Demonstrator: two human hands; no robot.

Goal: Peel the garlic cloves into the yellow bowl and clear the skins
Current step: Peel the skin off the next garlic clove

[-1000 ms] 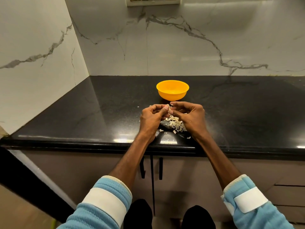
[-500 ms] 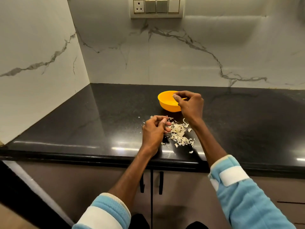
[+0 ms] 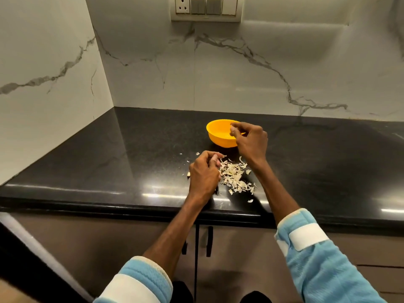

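Note:
A yellow bowl (image 3: 218, 138) stands on the black counter. My right hand (image 3: 251, 141) hovers over the bowl's right rim and pinches a small pale garlic clove (image 3: 233, 130) at its fingertips. The bowl's inside is partly hidden by that hand. A pile of garlic skins (image 3: 235, 176) lies on the counter in front of the bowl. Just left of the pile is my left hand (image 3: 203, 171), fingers curled around a pale piece of garlic (image 3: 215, 159). Whether that piece is skin or clove I cannot tell.
The black counter (image 3: 131, 162) runs into a corner of marble walls at the left and back. A few stray skins (image 3: 249, 201) lie near its front edge. A switch panel (image 3: 205, 7) is on the back wall. Cabinet doors with handles (image 3: 208, 241) sit below.
My right hand left the left hand, moved back to the bowl and now hangs over its rim. The left hand stayed by the skins. The view tilted upward.

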